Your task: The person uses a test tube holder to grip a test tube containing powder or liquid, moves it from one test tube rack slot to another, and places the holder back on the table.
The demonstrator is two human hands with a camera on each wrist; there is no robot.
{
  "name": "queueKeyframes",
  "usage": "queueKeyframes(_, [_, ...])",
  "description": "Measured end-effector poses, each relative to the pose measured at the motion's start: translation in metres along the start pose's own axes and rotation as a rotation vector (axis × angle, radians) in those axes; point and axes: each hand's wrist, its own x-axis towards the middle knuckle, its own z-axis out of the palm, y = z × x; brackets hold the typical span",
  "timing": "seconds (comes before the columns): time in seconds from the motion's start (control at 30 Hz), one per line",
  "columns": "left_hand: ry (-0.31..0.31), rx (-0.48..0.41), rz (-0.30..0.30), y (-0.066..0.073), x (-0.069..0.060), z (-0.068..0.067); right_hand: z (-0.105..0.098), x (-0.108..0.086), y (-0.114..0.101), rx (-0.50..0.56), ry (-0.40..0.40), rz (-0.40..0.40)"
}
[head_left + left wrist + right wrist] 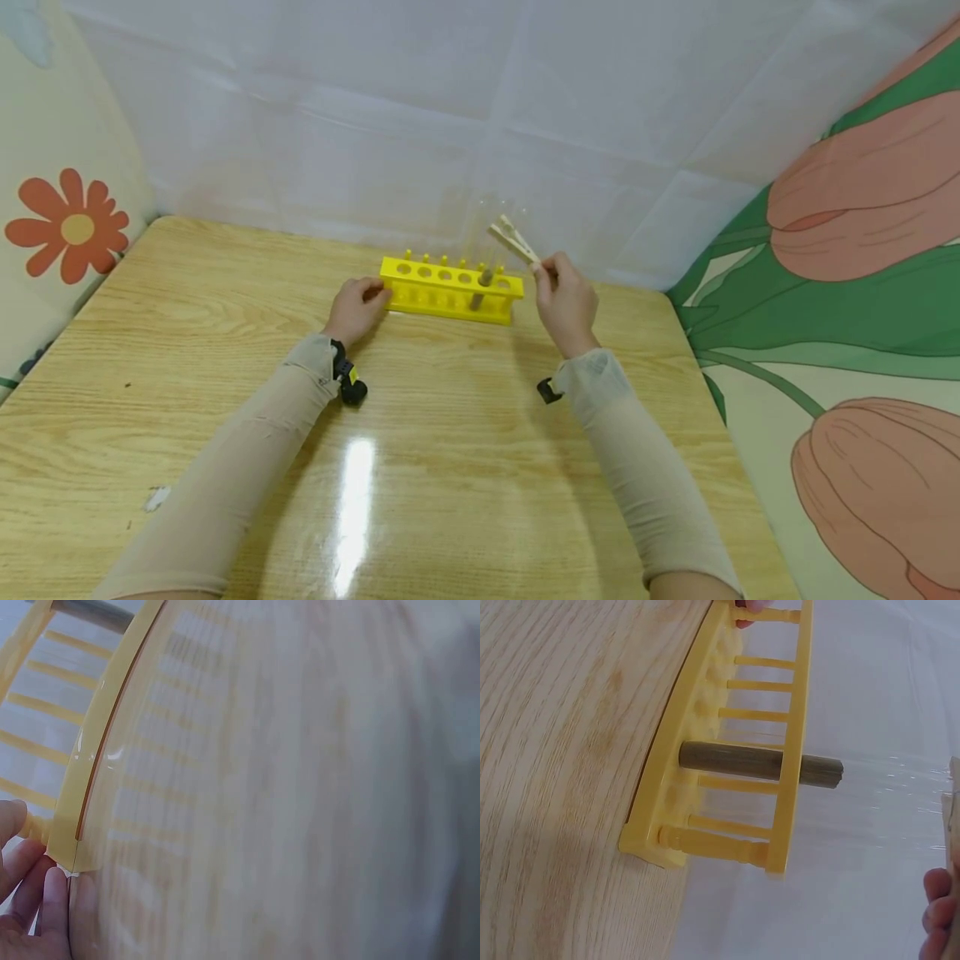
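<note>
A yellow test tube rack (450, 287) stands on the table with a row of round holes. Near its right end, a clear glass test tube holding a brown-grey cylinder (731, 759) sits in a hole, its glass rising above the rack. My left hand (358, 308) grips the rack's left end post, thumb and fingers (30, 870) around it. Up to the right of the rack, my right hand (567, 302) holds a wooden test tube clamp (516, 242). The clamp's two prongs spread in a V by the tube's upper part; whether they touch the glass, I cannot tell.
Behind the rack hangs a white cloth (375, 125) along the back of the wood-grain table (450, 467). Printed floral panels (862, 333) stand at both sides. A white scuff (157, 498) marks the table at the left.
</note>
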Motion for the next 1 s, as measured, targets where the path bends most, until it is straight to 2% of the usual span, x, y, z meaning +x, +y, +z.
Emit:
queueKeyframes(0.4, [0.014, 0.000, 0.022, 0.0005, -0.0002, 0.0017, -0.0005, 0.0011, -0.0027, 0.019, 0.008, 0.008])
queueKeyframes(1.0, [0.014, 0.026, 0.021, 0.0036, -0.0023, 0.0005, -0.0040, 0.0061, -0.0052, 0.071, 0.039, -0.002])
